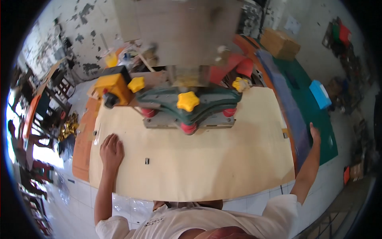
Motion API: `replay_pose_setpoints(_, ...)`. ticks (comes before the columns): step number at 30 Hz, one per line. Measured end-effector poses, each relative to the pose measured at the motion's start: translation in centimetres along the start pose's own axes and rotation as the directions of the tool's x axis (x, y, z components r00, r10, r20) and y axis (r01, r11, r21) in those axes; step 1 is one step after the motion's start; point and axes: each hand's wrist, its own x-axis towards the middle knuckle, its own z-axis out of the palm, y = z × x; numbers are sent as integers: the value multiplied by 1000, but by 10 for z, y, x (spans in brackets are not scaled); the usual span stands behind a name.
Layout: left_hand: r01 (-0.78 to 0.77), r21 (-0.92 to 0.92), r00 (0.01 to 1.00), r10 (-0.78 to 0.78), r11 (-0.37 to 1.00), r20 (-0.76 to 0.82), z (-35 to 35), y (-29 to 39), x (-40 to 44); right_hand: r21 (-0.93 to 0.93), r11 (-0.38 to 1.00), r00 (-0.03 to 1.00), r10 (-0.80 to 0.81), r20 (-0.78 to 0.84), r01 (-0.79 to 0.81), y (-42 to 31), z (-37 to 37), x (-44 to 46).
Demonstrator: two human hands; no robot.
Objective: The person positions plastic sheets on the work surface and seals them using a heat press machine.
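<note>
My left hand [111, 152] lies palm down on the left part of a pale cream work surface [191, 167], fingers stretched out and holding nothing that I can see. My right hand [315, 134] is out to the right, over a green mat [328, 145]; one digit points away from me and the other fingers are partly hidden. A press head with a dark green bracket [159, 95] stands over the far middle of the surface. Its yellow star knob [188, 101] faces me, above red feet and a metal plate [163, 122].
A small dark block [147, 161] sits on the surface, right of my left hand. At the press's left is a yellow box with a black knob [113, 89]. A light-blue box [320, 95] lies on the green mat, with a cardboard box [280, 44] farther back.
</note>
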Motion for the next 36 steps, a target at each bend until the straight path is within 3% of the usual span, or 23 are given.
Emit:
replay_pose_setpoints(2,-11,-24,1000,11,1000,2,0,-7,-2,83,996,999,-36,6,36,-10,-4,-6)
replay_pose_setpoints(4,-28,-29,999,27,999,-38,-1,-11,-4,41,997,962,-59,-265,73,-40,-22,-46)
replay_pose_setpoints(5,-30,-24,998,28,999,-60,0,-12,-5,27,994,961,-98,-260,108,-53,-31,-68)
replay_pose_setpoints(7,-34,-13,996,33,999,-77,-6,-13,-8,265,848,855,-342,-390,460,-73,-42,-123)
replay_pose_setpoints(11,-29,27,998,30,999,-46,-31,-5,-9,481,545,717,-616,-325,687,-114,-61,-276)
replay_pose_setpoints(13,-47,61,998,45,997,33,-54,3,-12,557,477,687,-681,-255,680,-122,-56,-344)
replay_pose_setpoints(15,-22,29,995,19,999,101,-73,8,-25,474,446,586,-785,-201,759,-121,-40,-387)
replay_pose_setpoints(17,-4,3,977,3,1000,212,-79,1,-42,523,469,625,-763,-166,712,-124,-17,-425)
replay_pose_setpoints(20,36,-36,981,-29,999,192,-73,-12,-62,435,461,580,-791,-195,774,-128,4,-452)
replay_pose_setpoints(24,93,-63,977,-79,994,200,-71,-12,-74,495,534,683,-708,-182,686,-122,37,-456)
replay_pose_setpoints(36,73,-61,991,-66,995,121,-66,-13,-77,386,547,660,-696,-284,743,-126,47,-463)
